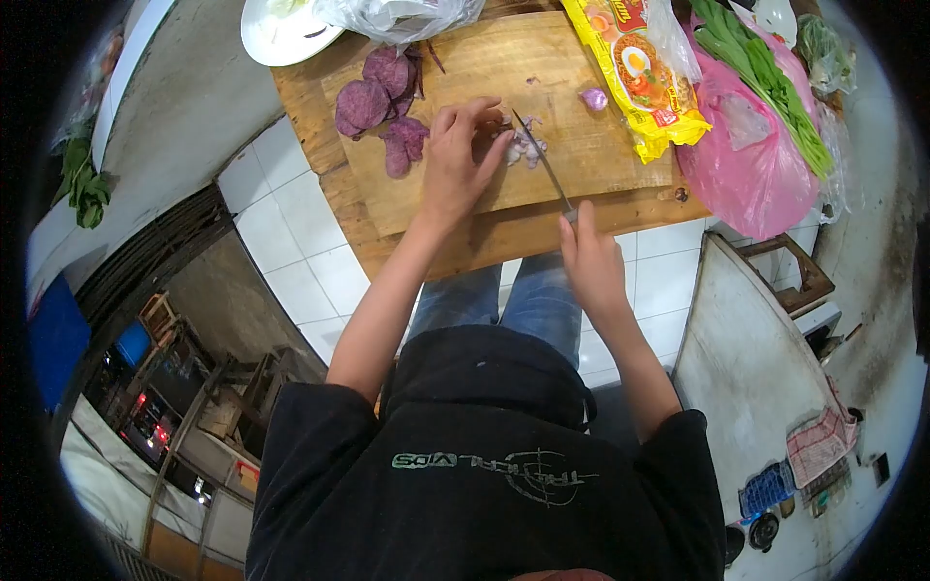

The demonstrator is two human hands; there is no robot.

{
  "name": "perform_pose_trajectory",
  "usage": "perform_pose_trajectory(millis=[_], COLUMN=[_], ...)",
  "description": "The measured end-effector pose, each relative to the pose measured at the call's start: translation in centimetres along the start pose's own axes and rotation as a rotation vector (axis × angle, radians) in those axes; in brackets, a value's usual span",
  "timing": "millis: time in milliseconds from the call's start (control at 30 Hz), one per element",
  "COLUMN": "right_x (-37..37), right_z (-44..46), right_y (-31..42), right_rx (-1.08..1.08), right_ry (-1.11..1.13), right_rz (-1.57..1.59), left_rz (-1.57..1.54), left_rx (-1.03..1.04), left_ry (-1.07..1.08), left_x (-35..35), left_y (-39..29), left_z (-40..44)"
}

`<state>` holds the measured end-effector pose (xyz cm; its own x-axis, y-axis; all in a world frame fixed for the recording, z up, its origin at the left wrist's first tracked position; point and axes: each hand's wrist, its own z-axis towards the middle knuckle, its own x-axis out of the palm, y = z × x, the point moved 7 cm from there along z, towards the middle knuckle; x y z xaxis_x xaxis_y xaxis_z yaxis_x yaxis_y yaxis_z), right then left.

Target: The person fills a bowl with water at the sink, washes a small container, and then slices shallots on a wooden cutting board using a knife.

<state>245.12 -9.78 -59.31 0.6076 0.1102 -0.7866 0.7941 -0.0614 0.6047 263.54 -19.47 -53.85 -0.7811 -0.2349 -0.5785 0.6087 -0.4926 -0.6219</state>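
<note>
My right hand (593, 254) is wrapped round the handle of a knife (546, 165), whose blade points up and left over the cutting board (455, 77). Beneath and beside the blade lies a small pile of chopped shallot (528, 147). My left hand (463, 155) rests on the board just left of the pile, fingers curved towards it; whether the fingertips hold a piece is too small to tell. A shallot (593, 99) lies right of the knife. Purple slices (363, 105) sit left of my left hand.
A yellow noodle packet (644, 77) lies on the board's right side. Beyond it are a pink plastic bag (751, 155) and green leafy stalks (775, 87). A white plate (262, 39) and a clear plastic bag (397, 17) stand at the back left.
</note>
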Motion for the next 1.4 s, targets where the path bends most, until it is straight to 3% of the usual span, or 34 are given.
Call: perform_pose_trajectory(millis=[300,600,700,833,967,1167,1267,1400], right_x=[-1.2,-0.9,-2.0,-3.1,-2.9,-2.4,-1.9,-1.8], right_z=[-1.1,-0.6,-1.0,-1.8,-1.4,-0.3,0.4,1.4], right_y=[0.1,-0.1,0.3,0.7,0.7,1.3,1.0,1.5], right_rx=[-0.004,0.014,-0.076,-0.023,0.008,0.018,0.019,0.009], right_ry=[0.037,-0.031,-0.030,0.016,-0.007,-0.004,0.007,0.019], right_rz=[0.219,-0.072,0.141,0.270,0.290,0.307,0.294,0.258], left_rz=[-0.003,0.113,0.108,0.103,0.164,0.001,-0.136,0.030], left_rx=[-0.020,0.045,0.018,-0.008,0.117,0.024,-0.077,-0.002], left_ry=[0.016,-0.022,-0.043,-0.121,0.003,0.133,0.119,0.049], left_x=[-0.4,-0.8,-1.3,-2.2,-0.2,0.3,-0.1,-0.6], left_y=[-0.8,-1.8,-2.3,-3.2,-3.2,-1.9,-0.9,-0.4], left_z=[-0.2,-0.2,-0.3,1.4,3.8,2.4,1.9,2.2])
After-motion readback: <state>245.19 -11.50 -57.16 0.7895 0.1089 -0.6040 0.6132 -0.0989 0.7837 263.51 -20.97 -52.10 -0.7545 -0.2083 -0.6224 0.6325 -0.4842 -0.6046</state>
